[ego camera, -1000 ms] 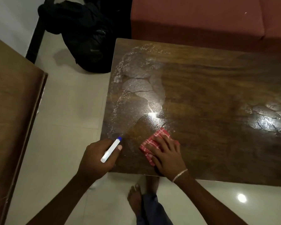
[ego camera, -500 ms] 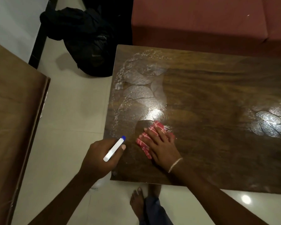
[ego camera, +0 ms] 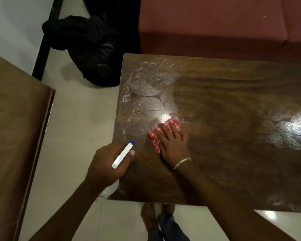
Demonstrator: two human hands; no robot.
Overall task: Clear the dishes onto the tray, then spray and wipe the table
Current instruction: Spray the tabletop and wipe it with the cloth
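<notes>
Flat right hand [ego camera: 172, 144] has pushed cloth [ego camera: 171, 122] farther; left hand [ego camera: 106, 163] seemingly grips sprayer [ego camera: 122, 154].

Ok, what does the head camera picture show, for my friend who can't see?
A person's right hand presses a red patterned cloth flat on a wet, streaky wooden table, while the left hand holds a white, blue-tipped spray bottle at the table's left edge. A black bag lies on the floor beyond.

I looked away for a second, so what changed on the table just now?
The right hand pushed the red cloth away from the person, into the wet patch on the wooden table. Nothing was picked up or let go. The left hand still grips the spray bottle by the table's left edge.
</notes>
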